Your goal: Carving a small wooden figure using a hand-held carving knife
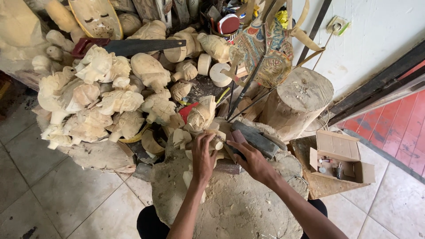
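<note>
My left hand [203,156] grips a pale wooden carving [200,116] that lies on a big round stump [230,199] covered with sawdust. The fingers also hold a thin metal chisel [220,140] against the carving's lower part. My right hand [251,158] is closed around the handle of a dark wooden mallet [254,138], just right of the chisel. Small pale offcuts [180,137] lie around the carving.
A heap of unfinished pale carvings [110,97] fills the left, with a red-handled saw [133,46] across it. An upright log [295,101] stands at the right, an open cardboard box [338,157] with small items beside it. A painted flat figure [265,48] leans at the back. Floor tiles [53,190] lie at the lower left.
</note>
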